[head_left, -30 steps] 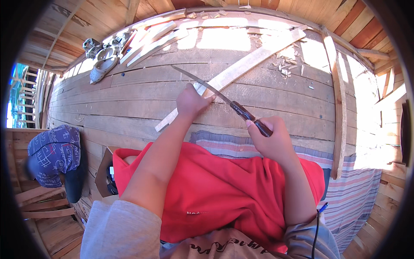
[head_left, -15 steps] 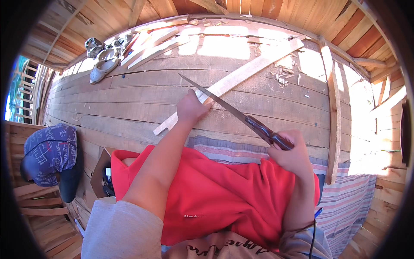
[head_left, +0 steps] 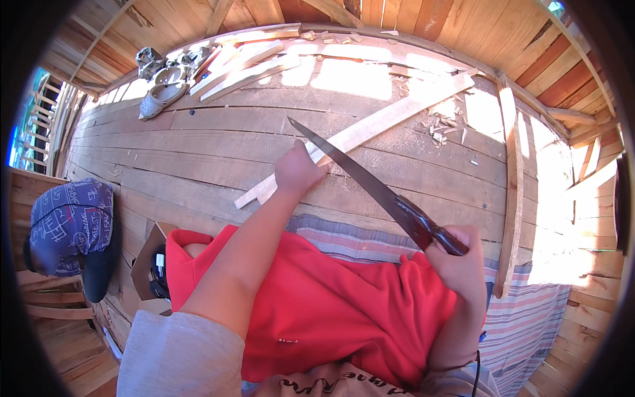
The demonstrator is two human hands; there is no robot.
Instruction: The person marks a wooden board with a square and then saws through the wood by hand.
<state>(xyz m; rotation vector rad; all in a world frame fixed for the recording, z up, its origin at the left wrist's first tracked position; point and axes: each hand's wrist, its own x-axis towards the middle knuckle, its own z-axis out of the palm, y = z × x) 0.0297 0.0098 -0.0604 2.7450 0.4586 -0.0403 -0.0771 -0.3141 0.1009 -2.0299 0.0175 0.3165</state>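
Note:
A long pale wooden board (head_left: 390,119) lies slantwise over the floor, its near end at the left and its far end at the right. My left hand (head_left: 297,171) is closed around the board near its closer end. In my right hand (head_left: 458,259), held low above the red cloth, is the dark brown handle of a handsaw (head_left: 364,177). The saw's long tapering blade points up and to the left and crosses the board just beside my left hand. Whether its teeth touch the wood is hard to see.
Several wood offcuts (head_left: 246,74) lie at the far left beside grey clogs (head_left: 164,91). Wood chips (head_left: 439,131) are scattered near the board. A wooden beam (head_left: 510,192) stands at the right. Red cloth (head_left: 331,298) covers my lap; a person in a patterned cap (head_left: 73,221) is at the left.
My right hand has drawn the saw back toward me and to the right, so more blade has passed the board. My left hand keeps its hold on the board.

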